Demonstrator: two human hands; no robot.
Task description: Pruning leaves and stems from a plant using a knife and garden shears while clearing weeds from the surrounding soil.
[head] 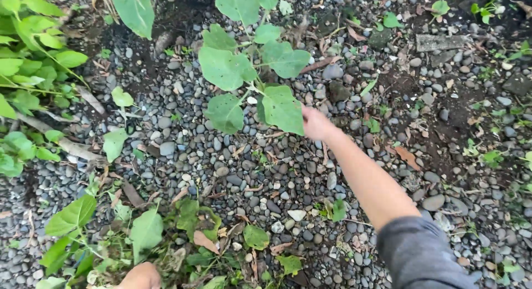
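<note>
A young plant (244, 67) with broad green leaves grows out of the grey gravel (266, 172) at the top middle. My right hand (315, 124) reaches to its lower leaves. The fingers are hidden behind a large leaf (282, 109), so I cannot see the grip. My right arm, in a dark grey sleeve (421, 256), runs in from the bottom right. At the bottom edge, my left hand (141, 277) shows only its knuckles. It is closed on a bunch of leafy stems (111, 233) that fan out up and to the left.
Bushy green plants (27, 73) crowd the left edge. Dark soil with small weeds (482, 150) lies on the right. Dry brown leaves (407, 155), twigs and a flat stone slab (443, 42) are scattered on the pebbles.
</note>
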